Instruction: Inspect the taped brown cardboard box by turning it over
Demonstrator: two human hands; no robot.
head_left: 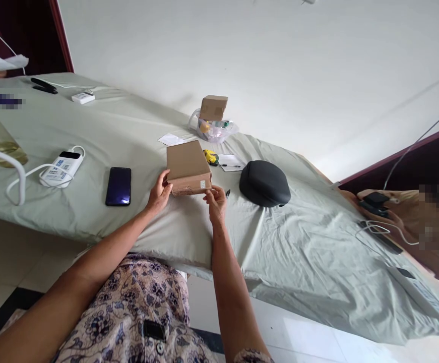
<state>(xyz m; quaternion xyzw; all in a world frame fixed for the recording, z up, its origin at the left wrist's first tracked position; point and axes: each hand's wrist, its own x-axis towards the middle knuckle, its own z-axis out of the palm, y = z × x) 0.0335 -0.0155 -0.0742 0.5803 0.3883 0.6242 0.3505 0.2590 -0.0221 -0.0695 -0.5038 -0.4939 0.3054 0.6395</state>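
A closed brown cardboard box (187, 160), with a small white label on its near side, is held at the near part of the cloth-covered table. My left hand (159, 192) grips its near left corner, thumb on the front side. At the near right corner, the fingers of my right hand (216, 199) pinch the lower edge. Just behind the box lie a yellow tape measure (211, 157) and a white paper (227, 162) with a pen on it. Another dark pen (228, 193) pokes out beside my right hand.
A black hard case (264, 183) sits to the right, a phone (118, 186) to the left. Farther left are a white power bank (61, 169) with a cable and a bottle (0, 141). Behind stands a clear basket (219, 133) of small items. People sit at both ends.
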